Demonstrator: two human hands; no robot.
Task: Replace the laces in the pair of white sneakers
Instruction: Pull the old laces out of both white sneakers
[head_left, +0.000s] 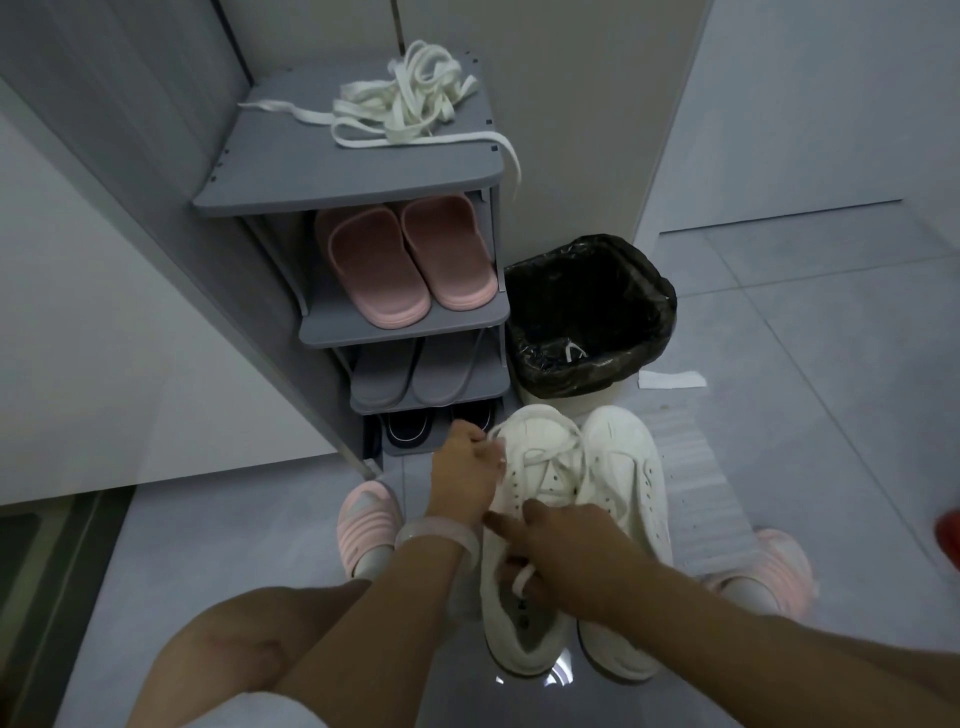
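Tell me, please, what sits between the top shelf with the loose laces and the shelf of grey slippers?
A pair of pink slippers on the middle shelf, seen in the head view.

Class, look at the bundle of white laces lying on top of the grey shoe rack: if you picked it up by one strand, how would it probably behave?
The white laces look flat and limp, so they would likely droop rather than hold shape. They lie in a loose tangle, so one strand would probably drag others along. One end already hangs over the edge of the shoe rack, so a light push might slide more off.
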